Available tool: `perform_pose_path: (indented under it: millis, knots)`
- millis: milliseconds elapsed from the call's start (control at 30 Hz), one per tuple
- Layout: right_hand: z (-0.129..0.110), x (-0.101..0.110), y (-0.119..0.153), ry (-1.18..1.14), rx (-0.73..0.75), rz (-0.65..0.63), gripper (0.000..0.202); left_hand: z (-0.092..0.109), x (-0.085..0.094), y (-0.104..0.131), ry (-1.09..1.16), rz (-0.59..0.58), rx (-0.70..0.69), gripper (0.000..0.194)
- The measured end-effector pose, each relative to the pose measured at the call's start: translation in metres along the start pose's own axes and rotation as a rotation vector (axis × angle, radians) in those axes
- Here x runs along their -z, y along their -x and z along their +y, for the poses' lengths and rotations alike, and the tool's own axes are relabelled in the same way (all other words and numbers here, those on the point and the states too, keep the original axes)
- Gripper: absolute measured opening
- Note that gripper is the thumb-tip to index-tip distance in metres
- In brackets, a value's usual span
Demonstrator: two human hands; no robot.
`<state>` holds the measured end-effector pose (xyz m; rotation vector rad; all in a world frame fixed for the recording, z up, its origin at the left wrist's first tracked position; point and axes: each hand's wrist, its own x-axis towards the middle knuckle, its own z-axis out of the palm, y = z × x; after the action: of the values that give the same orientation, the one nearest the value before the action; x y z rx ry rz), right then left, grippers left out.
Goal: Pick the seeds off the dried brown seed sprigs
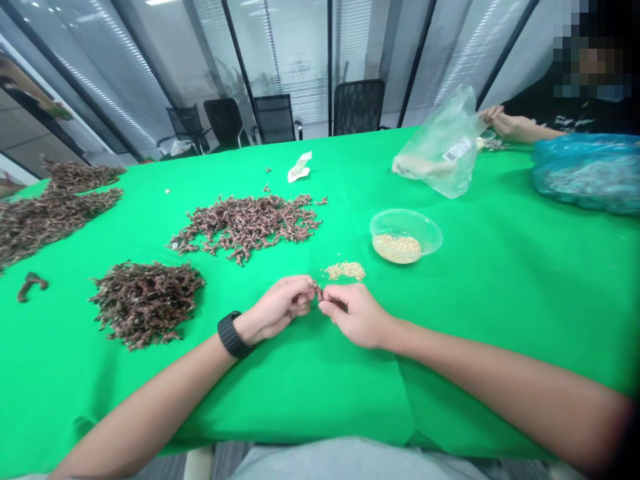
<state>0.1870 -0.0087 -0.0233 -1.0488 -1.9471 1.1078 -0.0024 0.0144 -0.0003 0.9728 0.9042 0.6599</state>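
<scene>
Between my two hands is a small reddish-brown twisted piece (319, 291). My left hand (285, 307), with a black band at its wrist, pinches one end of it. The fingers of my right hand (357, 313) are closed on the other end. Just beyond them lies a little heap of pale golden bits (346, 270) on the green cloth (310, 387). Behind the heap to the right stands a clear plastic bowl (430, 233) with more such bits inside. Similar brown pieces form a spread-out pile (255, 223) at the middle and a denser pile (147, 303) left of my hands.
More brown pieces (55, 203) lie at the far left, near a dark curved object (33, 287). A clear bag (445, 153), a blue bag (587, 173) and another person's hands (510, 125) are at the back right. Crumpled white paper (300, 168) lies behind the middle pile.
</scene>
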Motion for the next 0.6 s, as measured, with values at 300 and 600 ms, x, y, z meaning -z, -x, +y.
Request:
perform_pose_path:
  millis: [300, 600]
  knots:
    - [-0.010, -0.005, -0.001, -0.511, -0.324, -0.078, 0.033, -0.011, 0.000, -0.004, -0.353, 0.112, -0.299, 0.017]
    - [-0.012, 0.000, 0.000, -1.008, -0.468, -0.136, 0.031, -0.008, 0.002, 0.002, -0.812, 0.211, -0.525, 0.016]
